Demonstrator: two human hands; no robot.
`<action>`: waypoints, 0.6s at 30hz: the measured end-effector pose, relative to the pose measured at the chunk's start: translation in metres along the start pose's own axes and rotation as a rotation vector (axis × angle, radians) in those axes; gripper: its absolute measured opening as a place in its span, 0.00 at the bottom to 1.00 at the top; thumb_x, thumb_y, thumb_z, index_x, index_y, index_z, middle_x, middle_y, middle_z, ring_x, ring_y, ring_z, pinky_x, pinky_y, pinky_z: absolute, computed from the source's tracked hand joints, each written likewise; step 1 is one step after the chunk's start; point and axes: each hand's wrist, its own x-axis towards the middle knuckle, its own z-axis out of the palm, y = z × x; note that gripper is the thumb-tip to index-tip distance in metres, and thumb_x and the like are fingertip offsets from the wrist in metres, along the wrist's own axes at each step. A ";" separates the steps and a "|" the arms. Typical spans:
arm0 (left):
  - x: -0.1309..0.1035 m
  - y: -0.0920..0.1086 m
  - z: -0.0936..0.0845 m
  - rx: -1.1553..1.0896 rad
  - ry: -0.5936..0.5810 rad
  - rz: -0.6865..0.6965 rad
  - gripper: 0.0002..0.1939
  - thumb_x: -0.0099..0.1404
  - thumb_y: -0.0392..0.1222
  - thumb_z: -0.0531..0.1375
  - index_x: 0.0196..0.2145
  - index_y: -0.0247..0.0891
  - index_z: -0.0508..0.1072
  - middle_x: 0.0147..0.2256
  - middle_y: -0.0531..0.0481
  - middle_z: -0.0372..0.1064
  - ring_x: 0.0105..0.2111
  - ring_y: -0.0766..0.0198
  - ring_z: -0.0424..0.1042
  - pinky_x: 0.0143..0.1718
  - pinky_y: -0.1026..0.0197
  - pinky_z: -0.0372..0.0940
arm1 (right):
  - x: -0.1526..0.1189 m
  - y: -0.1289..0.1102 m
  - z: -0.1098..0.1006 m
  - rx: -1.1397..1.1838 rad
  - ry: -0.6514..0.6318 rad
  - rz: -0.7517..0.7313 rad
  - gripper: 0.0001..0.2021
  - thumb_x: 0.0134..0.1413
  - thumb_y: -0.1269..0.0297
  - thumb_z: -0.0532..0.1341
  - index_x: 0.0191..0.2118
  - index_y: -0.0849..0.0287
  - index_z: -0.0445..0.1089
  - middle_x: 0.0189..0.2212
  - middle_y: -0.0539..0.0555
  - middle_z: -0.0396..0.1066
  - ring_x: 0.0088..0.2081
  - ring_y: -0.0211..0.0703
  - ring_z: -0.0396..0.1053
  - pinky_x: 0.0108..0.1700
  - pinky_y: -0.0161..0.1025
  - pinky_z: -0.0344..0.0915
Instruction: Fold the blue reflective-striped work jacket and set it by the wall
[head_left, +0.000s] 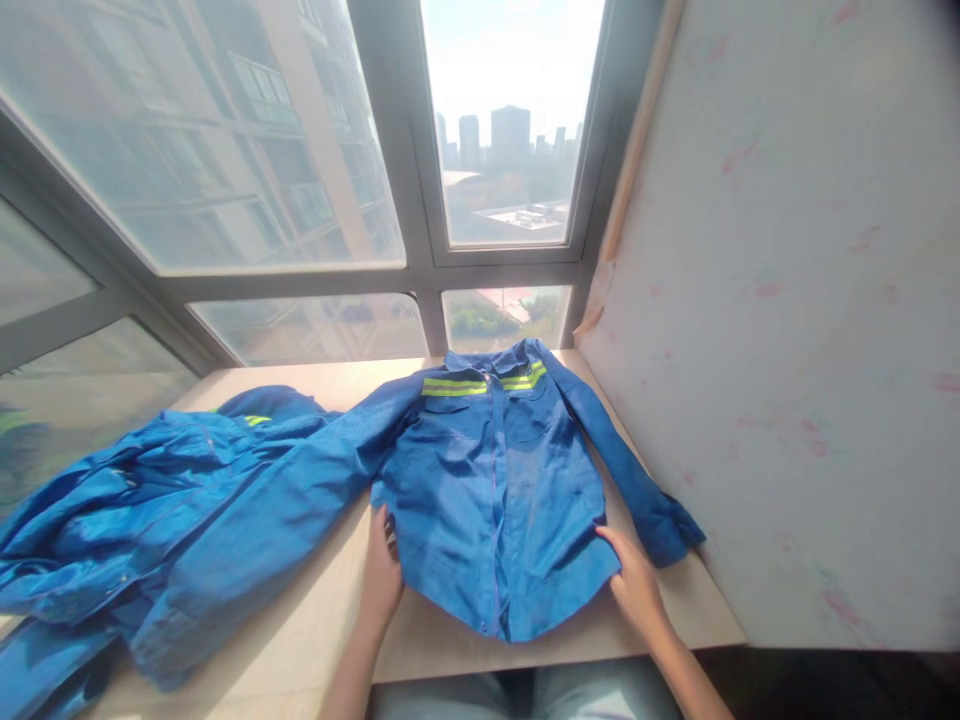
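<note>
Centrally, blue jacket (450, 490) on pale tabletop (705, 610): spread front up, sleeves (641, 490) out, body unfolded, creases left across front. Collar (517, 357) toward window (510, 200), hem (454, 603) toward near edge; long axis from collar to hem. Left hand (384, 575) and right hand (636, 588) gripping opposite side edges near hem. Beyond left sleeve side, crumpled blue clothing (165, 490); opposite, pale wall (787, 300).

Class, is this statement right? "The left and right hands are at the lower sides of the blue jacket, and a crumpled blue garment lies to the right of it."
Not quite: the head view shows the crumpled blue garment to the left of the blue jacket. The left hand and right hand are at its lower sides, as stated.
</note>
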 end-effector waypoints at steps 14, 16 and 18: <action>-0.012 0.018 0.012 -0.073 0.272 -0.181 0.32 0.67 0.45 0.47 0.68 0.41 0.58 0.61 0.40 0.65 0.62 0.43 0.65 0.62 0.42 0.62 | 0.034 -0.056 -0.020 0.202 0.113 0.187 0.24 0.54 0.52 0.55 0.51 0.57 0.75 0.50 0.61 0.77 0.52 0.61 0.74 0.53 0.53 0.72; -0.002 0.020 -0.007 -0.036 0.254 -0.223 0.31 0.66 0.43 0.47 0.66 0.41 0.61 0.59 0.41 0.68 0.59 0.43 0.68 0.59 0.42 0.65 | 0.047 -0.060 -0.028 0.090 0.102 0.164 0.22 0.55 0.55 0.52 0.50 0.50 0.76 0.48 0.58 0.78 0.51 0.62 0.75 0.52 0.55 0.72; 0.012 0.026 -0.038 0.069 0.220 -0.220 0.30 0.65 0.41 0.49 0.64 0.41 0.65 0.57 0.41 0.70 0.56 0.43 0.71 0.55 0.44 0.67 | 0.070 -0.067 -0.044 -0.134 0.033 0.143 0.21 0.56 0.60 0.51 0.51 0.45 0.76 0.46 0.57 0.79 0.49 0.62 0.76 0.49 0.55 0.72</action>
